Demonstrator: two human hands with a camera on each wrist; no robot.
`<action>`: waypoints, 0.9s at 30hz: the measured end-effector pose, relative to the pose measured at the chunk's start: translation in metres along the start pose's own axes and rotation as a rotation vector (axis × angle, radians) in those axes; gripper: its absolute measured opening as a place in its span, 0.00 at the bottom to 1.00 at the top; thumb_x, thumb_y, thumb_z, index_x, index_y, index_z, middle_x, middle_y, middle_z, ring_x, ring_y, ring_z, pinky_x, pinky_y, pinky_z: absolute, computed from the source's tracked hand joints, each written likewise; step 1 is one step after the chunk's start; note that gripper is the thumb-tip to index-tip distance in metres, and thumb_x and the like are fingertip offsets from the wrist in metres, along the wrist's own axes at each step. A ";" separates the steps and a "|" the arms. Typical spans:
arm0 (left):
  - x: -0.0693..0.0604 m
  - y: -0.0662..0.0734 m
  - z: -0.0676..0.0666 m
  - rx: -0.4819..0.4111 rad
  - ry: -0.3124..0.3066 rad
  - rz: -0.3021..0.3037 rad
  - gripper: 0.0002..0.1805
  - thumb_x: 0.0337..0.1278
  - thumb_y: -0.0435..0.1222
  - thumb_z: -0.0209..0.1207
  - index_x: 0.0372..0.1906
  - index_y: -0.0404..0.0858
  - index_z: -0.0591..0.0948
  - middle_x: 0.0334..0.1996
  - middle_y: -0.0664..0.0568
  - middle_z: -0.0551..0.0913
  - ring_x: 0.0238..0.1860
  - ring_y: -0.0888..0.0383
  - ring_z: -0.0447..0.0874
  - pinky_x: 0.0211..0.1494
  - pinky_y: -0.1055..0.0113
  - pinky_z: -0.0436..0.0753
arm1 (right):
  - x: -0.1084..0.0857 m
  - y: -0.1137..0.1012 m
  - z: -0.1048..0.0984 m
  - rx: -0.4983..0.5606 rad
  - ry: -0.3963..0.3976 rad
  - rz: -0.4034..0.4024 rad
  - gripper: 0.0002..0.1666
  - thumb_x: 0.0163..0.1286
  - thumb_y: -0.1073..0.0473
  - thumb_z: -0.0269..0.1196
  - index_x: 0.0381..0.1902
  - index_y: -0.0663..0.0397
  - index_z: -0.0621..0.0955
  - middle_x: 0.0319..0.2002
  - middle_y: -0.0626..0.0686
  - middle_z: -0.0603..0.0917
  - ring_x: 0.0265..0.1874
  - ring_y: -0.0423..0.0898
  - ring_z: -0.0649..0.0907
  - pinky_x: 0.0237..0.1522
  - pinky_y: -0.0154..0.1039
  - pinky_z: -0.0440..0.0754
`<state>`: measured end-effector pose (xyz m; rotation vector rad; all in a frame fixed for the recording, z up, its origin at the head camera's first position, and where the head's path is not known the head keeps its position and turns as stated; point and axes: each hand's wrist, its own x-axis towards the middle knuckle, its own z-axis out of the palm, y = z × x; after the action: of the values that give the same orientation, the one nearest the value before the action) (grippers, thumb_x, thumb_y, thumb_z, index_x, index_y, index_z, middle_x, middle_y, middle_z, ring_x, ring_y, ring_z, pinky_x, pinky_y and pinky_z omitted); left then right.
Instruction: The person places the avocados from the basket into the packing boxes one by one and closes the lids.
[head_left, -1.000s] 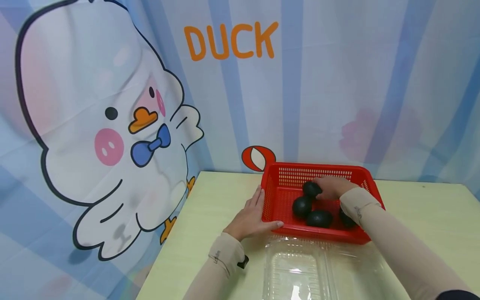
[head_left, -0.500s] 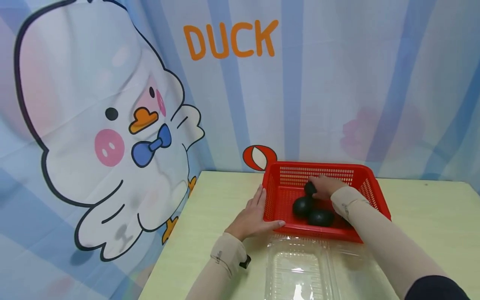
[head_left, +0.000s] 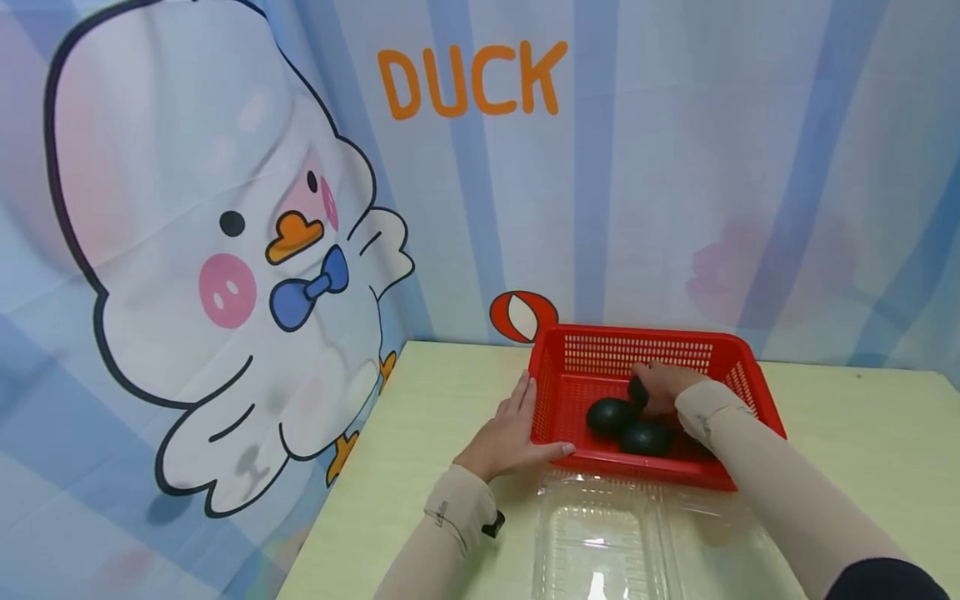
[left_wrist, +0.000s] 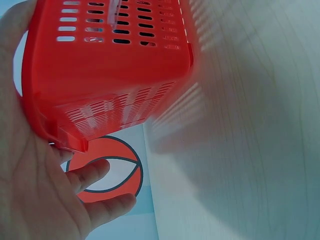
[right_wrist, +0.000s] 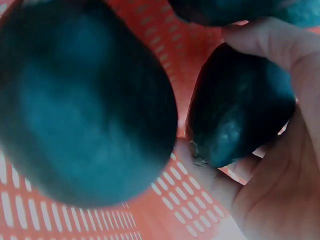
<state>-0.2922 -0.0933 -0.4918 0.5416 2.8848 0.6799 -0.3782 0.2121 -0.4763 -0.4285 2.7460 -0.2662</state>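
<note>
Inside a red plastic basket [head_left: 637,479], my right hand [head_left: 663,390] grips a dark green avocado [head_left: 637,392]. The right wrist view shows thumb and fingers curled round this avocado [right_wrist: 240,105], with a larger one [right_wrist: 85,105] close beside it. Two more avocados, one [head_left: 611,417] behind the other [head_left: 647,437], lie left and in front of the hand. My left hand [head_left: 504,437] rests against the basket's front left corner, its thumb over the front rim. In the left wrist view its fingers [left_wrist: 112,210] are extended past the basket wall.
A clear plastic clamshell container [head_left: 600,533] lies unfolded on the pale table [head_left: 420,417], just in front of the basket. Behind the table hangs a blue and white curtain [head_left: 645,167] printed with a duck.
My right hand has shifted slightly left, then back right and nearer with the avocado, which has left its spot at the back. The left hand keeps its place on the basket.
</note>
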 end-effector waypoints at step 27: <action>-0.001 0.001 0.002 -0.031 0.005 0.007 0.71 0.41 0.77 0.59 0.83 0.50 0.38 0.83 0.61 0.35 0.78 0.51 0.55 0.62 0.47 0.81 | -0.177 -0.113 -0.017 -0.136 0.118 -0.432 0.39 0.55 0.41 0.75 0.61 0.40 0.73 0.50 0.44 0.78 0.41 0.42 0.80 0.42 0.47 0.88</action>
<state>-0.2902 -0.0917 -0.4930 0.5478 2.8729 0.7262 -0.1971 0.1660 -0.3795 -1.0775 2.7673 -0.2149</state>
